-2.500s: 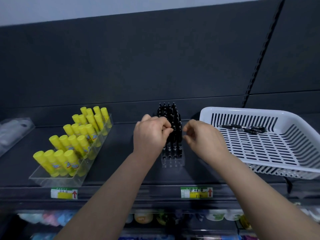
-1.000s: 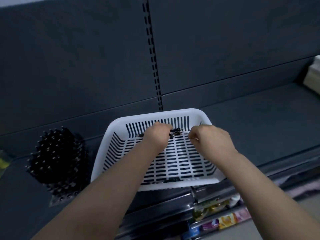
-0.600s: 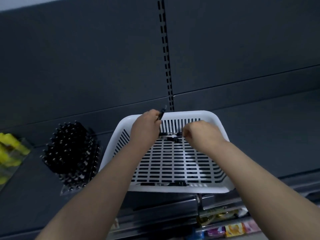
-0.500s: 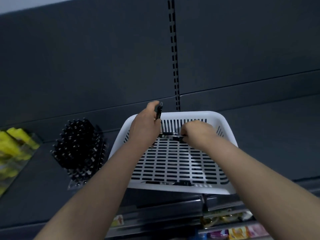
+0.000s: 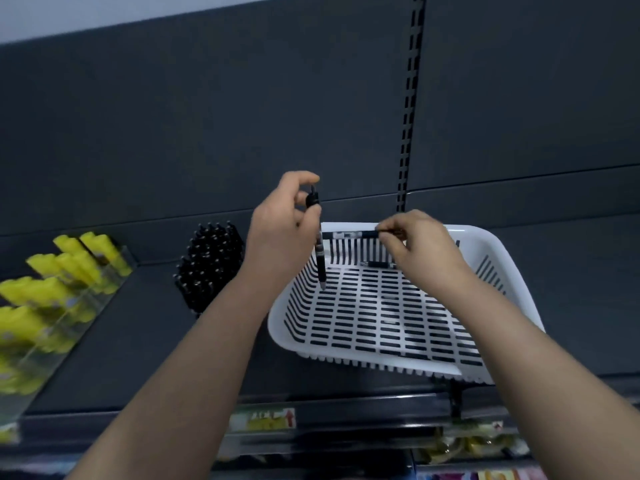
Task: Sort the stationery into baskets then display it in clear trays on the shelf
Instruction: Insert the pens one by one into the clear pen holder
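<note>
A white slotted basket [image 5: 512, 271] stands on the dark shelf at the right. My left hand [image 5: 280, 226] holds a black pen [image 5: 320, 258] upright over the basket's left rim, tip pointing down. My right hand [image 5: 415, 247] pinches a second black pen [image 5: 356, 234] that lies level at the basket's far rim. One more black pen [image 5: 377, 264] lies on the basket floor by the far wall. To the left, a clear tray packed with upright black pens [image 5: 209, 265] stands on the shelf.
Yellow glue sticks [image 5: 48, 296] fill a clear tray at the far left of the shelf [image 5: 145, 341]. A price label [image 5: 263, 419] sits on the shelf's front edge. Coloured goods show on the shelf below.
Both hands have lifted out of the basket, each with a black pen. My left hand has risen and turned its pen upright. The view has swung left, showing the glue sticks again.
</note>
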A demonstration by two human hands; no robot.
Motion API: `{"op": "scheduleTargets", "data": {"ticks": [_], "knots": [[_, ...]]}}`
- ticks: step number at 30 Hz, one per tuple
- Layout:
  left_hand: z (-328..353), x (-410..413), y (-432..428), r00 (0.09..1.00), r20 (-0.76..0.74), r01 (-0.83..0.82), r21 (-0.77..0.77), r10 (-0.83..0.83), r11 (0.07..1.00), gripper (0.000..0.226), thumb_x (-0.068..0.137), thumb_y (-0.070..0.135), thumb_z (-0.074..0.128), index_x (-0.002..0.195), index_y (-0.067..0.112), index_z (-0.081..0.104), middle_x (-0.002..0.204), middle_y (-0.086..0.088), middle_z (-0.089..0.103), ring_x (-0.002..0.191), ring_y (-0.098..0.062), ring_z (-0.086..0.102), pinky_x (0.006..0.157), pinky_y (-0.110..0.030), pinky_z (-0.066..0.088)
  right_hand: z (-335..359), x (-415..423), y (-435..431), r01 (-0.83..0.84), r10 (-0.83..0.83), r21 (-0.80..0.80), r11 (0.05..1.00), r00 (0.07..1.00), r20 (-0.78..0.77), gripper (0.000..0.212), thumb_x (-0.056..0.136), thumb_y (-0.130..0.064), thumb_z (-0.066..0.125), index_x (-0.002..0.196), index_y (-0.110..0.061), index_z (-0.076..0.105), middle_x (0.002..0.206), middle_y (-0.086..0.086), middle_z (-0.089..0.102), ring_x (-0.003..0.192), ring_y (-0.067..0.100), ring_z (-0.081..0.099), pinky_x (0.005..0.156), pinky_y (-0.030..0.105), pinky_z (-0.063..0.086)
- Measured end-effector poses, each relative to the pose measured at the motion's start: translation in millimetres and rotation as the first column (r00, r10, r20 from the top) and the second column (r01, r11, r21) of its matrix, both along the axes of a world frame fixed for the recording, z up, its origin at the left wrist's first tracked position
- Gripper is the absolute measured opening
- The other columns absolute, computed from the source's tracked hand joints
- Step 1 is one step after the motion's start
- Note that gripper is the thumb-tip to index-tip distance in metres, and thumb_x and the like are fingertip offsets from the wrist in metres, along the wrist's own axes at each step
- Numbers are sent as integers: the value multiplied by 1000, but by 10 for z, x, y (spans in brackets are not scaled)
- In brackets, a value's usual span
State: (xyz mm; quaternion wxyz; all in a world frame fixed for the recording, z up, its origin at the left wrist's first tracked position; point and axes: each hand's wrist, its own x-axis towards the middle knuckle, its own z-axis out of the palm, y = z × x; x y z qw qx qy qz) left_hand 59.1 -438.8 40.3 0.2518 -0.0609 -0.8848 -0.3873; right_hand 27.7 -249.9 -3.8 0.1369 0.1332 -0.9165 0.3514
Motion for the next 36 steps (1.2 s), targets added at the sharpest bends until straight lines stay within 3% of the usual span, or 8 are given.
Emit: {"op": "scheduleTargets", "data": {"ticks": [2,4,8,12,15,24,30,36], "knots": [[113,154,-192,999,-41,6,51,-4,999,32,91,8,56,120,22,55,77,12,49,57,0,49,63,-7,38,169,207,-179,-23,13,-147,989,998,-67,15,90,-20,60,103,-22,68,92,-9,57,78,3,56,75,13,42],[186,317,-429,997,-81,15,86,-8,996,31,92,9,57,119,23,57,78,12,48,62,0,47,62,-7,40,286,397,-404,-47,24,-267,963,996,-90,12,87,-21,65,97,-28,65,83,-16,60,74,-2,57,70,4,41],[189,589,-963,994,-105,-23,105,34,994,28,90,10,59,113,27,60,78,13,48,66,0,47,64,-7,39,343,671,-912,-106,73,-385,917,992,-100,9,83,-19,69,88,-27,67,73,-12,60,68,1,57,64,6,43],[25,751,-1397,995,-57,-77,110,84,991,29,88,10,63,112,26,62,80,14,51,68,-1,50,71,-12,42,246,800,-1307,-139,110,-398,907,989,-95,11,83,-18,71,88,-27,68,72,-12,59,67,1,56,65,10,45],[-137,828,-1650,993,-51,-101,67,105,993,29,86,9,66,110,24,63,84,16,54,66,5,53,70,-5,40,164,885,-1607,-140,114,-376,916,989,-90,14,82,-20,72,89,-30,67,71,-14,59,68,2,57,68,15,48],[-498,865,-1879,993,-26,-115,47,117,992,27,84,8,68,106,21,64,93,7,61,68,4,59,69,-8,45,32,995,-1955,-106,69,-289,951,989,-133,16,80,-21,74,92,-26,65,73,-12,61,73,1,59,67,6,44],[-672,919,-1858,998,13,-54,-26,55,998,26,81,9,72,103,21,67,92,8,60,73,-4,63,75,-32,56,-27,996,-2023,-100,69,-248,964,989,-134,16,80,-20,75,92,-25,65,74,-9,63,70,2,59,66,5,43],[-729,944,-1823,1000,-12,-30,-45,29,999,27,80,9,73,105,19,69,89,15,53,74,-4,63,74,-31,56,-18,961,-2109,-113,86,-224,968,988,-129,18,81,-22,74,96,-23,65,76,-8,64,70,5,61,71,18,50]]}}
